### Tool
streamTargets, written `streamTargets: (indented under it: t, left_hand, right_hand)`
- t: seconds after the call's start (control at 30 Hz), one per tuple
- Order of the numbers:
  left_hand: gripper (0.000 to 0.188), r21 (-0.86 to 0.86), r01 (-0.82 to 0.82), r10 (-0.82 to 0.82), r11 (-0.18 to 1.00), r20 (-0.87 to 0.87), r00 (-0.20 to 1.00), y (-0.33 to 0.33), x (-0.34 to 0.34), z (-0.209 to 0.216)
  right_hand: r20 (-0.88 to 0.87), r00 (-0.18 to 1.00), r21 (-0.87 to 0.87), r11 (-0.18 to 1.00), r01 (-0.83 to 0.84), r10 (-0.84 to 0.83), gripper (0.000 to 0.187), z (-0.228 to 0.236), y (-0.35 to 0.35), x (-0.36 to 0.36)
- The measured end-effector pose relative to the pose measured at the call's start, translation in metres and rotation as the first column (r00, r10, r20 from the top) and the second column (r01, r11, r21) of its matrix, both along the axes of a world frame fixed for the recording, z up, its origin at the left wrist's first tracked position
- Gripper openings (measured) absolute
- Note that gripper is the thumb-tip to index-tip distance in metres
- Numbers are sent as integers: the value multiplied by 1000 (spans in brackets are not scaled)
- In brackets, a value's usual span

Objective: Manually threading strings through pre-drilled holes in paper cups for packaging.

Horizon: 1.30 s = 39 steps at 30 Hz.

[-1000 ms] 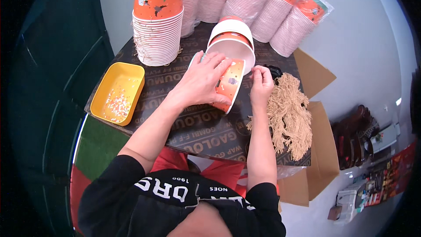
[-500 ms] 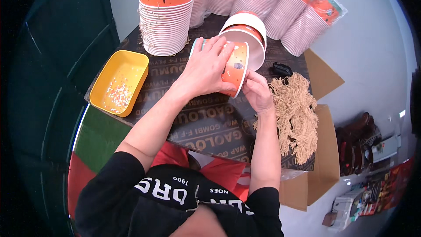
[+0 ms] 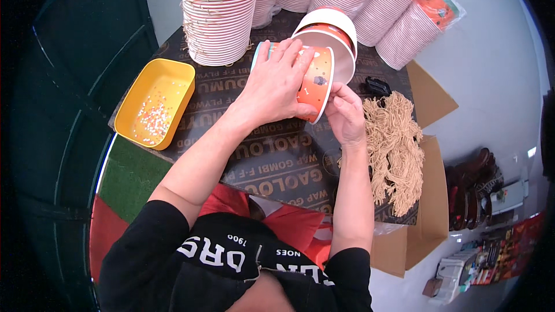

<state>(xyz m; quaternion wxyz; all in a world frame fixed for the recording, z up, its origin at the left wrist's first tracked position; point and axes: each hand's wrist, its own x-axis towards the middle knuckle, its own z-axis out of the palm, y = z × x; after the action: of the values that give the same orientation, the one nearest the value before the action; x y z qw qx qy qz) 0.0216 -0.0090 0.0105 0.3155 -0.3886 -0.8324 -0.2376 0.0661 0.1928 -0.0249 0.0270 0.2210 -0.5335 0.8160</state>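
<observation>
Right of the yellow tray [image 3: 155, 104], a tub [image 3: 317, 78] tipped sideways in hand

Work seems partway: beyond the tray and rightward, the tall stack [image 3: 221, 29] has cord ends along its rims, so those tubs look done. Farther right of the tray, the bagged stacks [image 3: 407, 37] show no visible cord and appear left to do. The left hand [image 3: 277, 84] holds the tub, its fingers spread wide over the side. The right hand [image 3: 346, 114] has its fingers bent close at the rim; whether they pinch cord, I cannot tell.
</observation>
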Motion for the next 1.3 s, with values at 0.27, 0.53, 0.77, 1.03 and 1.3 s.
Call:
streamTargets:
  t: [0.27,0.53,0.77,1.03,1.3]
  left_hand:
    - [105,7,-16,15,1000,2,1000,7,4,-3]
    - [106,19,-12,12,1000,-20,1000,13,8,-8]
    - [105,24,-22,22,999,-31,999,14,10,-8]
    - [105,27,-30,32,999,-48,998,15,12,-9]
    - [90,34,-15,15,999,1,1000,12,13,1]
  right_hand:
    - [-5,1000,-40,999,31,-31,34,-1,2,-3]
    - [-12,997,-70,995,71,-72,34,-3,3,-3]
    - [-5,999,-72,997,35,-36,42,-6,9,-6]
    - [16,994,-78,991,110,-109,34,0,-1,-3]
    - [-127,921,316,865,390,-368,15,11,-10,5]
